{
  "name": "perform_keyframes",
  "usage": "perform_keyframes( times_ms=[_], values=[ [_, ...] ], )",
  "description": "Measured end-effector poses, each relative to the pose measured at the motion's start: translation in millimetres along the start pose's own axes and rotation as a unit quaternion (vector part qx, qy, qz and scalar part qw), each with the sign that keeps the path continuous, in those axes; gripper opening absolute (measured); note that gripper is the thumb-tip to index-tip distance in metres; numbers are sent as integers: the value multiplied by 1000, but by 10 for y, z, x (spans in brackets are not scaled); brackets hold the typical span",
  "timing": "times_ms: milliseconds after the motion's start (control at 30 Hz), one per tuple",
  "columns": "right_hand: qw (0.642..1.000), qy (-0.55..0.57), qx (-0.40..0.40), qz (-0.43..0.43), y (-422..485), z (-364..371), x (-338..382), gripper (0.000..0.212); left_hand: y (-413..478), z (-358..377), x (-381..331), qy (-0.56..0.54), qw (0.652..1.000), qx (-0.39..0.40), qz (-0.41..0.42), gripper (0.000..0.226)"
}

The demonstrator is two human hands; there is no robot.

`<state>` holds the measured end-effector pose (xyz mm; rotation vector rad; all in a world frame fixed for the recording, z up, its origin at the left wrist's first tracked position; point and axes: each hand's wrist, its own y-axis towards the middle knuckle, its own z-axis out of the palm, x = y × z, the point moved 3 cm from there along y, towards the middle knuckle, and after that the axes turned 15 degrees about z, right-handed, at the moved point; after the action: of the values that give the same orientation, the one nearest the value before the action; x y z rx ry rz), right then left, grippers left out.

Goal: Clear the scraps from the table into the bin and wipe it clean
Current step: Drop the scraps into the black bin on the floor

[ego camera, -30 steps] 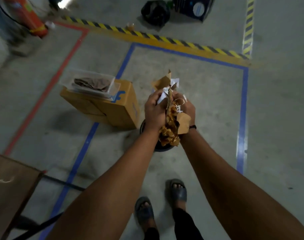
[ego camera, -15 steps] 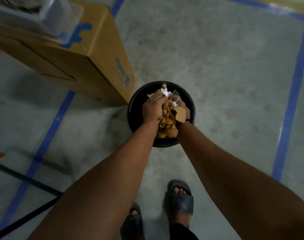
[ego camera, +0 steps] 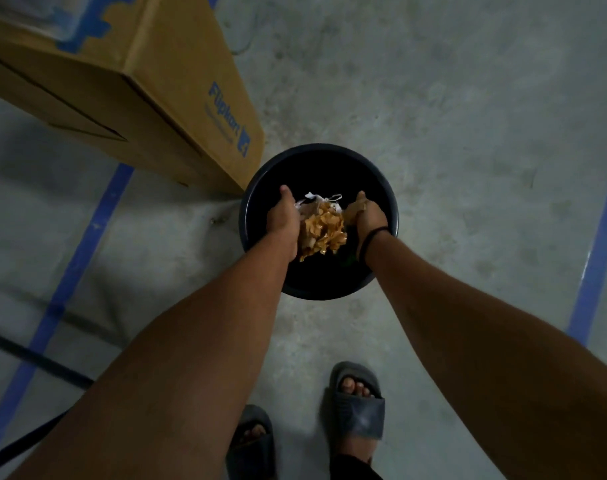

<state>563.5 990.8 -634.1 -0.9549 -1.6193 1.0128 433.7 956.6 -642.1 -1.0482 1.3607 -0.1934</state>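
Head | scraps point(ego camera: 324, 230) between left hand point(ego camera: 283, 218), right hand point(ego camera: 368, 218), grip hidden | bin point(ego camera: 317, 157) dark

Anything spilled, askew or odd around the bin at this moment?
Nothing stands out. The scraps sit between the left hand and right hand, over the mouth of the black bin. No scraps show on the concrete floor around it.

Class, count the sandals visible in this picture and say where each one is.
2. One sandal sits at the bottom edge, partly hidden by the left forearm. The other sandal sits right of it, nearer the bin.
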Motion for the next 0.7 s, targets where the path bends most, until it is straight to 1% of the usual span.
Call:
perform_keyframes(
  times_ms=[33, 100, 200, 267, 333, 400, 433, 467, 533, 633, 700],
  values=[
    [1000, 13, -9, -4, -14, -44, -14, 51, -112, -40, -91, -7, 1000, -4, 10, 58],
    [998, 67, 6, 22, -205, -141, 3, 50, -227, -93, -152, -23, 999, -26, 32, 46],
    [986, 155, 41, 46, -452, -251, 1, 35, -389, -120, -198, -57, 995, -57, 61, 36],
    [984, 165, 54, 42, -454, -262, -15, 34, -450, -66, -173, -78, 994, -44, 58, 38],
    [983, 165, 76, 22, -479, -173, -40, 37, -499, 53, -113, -88, 995, 4, 39, 46],
    [982, 157, 105, 19, -478, -42, -74, 52, -511, 153, -14, -74, 996, 43, 21, 59],
    [980, 163, 107, 20, -483, 5, -95, 62, -494, 158, 38, -59, 997, 48, 9, 66],
    [980, 169, 101, 16, -436, 30, -125, 69, -492, 132, 48, -51, 998, 37, -1, 69],
    [980, 177, 92, 18, -424, 33, -171, 76, -588, 72, -59, -71, 997, 12, 6, 64],
    [976, 183, 117, 23, -977, -23, -52, 72, -873, -61, -394, -135, 990, 17, 35, 62],
    [970, 196, 145, 12, -1392, -75, 42, 71, -1236, -221, -731, -193, 980, 9, 44, 62]
  ],
)
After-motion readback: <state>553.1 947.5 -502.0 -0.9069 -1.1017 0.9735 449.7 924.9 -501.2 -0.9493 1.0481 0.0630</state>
